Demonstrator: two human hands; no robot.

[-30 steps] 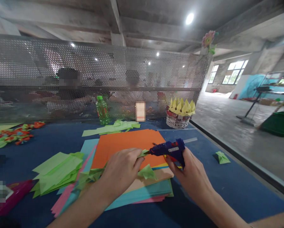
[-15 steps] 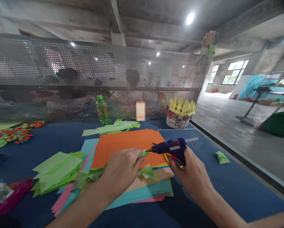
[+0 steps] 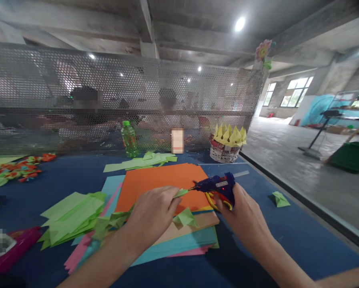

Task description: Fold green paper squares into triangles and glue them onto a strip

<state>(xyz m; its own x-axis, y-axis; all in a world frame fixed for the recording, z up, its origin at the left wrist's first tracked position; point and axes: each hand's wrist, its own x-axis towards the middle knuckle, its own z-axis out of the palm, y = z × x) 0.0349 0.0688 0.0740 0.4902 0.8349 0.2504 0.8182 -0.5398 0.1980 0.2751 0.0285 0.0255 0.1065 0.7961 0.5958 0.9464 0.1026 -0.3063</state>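
My right hand (image 3: 247, 212) is wrapped round the grip of a dark blue glue gun (image 3: 217, 183), with a clear glue stick (image 3: 241, 173) poking out of its back. Its nozzle points left, right by a small folded piece of green paper (image 3: 181, 193). That piece is pinched between the thumb and fingers of my left hand (image 3: 153, 210). Under both hands lies a stack of coloured paper, orange sheet (image 3: 161, 176) on top. Yellow-handled scissors (image 3: 212, 200) rest behind the gun, partly hidden. Another folded green piece (image 3: 187, 218) lies on the stack below my left fingertips.
Cut green paper (image 3: 74, 218) is piled at left, with green strips (image 3: 143, 161) farther back. A green bottle (image 3: 129, 139) and a basket with yellow paper points (image 3: 228, 142) stand before the perforated screen (image 3: 155, 88). One folded green piece (image 3: 280, 199) sits right. People are behind the screen.
The glue gun's nozzle has drawn slightly right, and its rear has dipped a little. A red light now shows on its body. My left hand has hardly moved.
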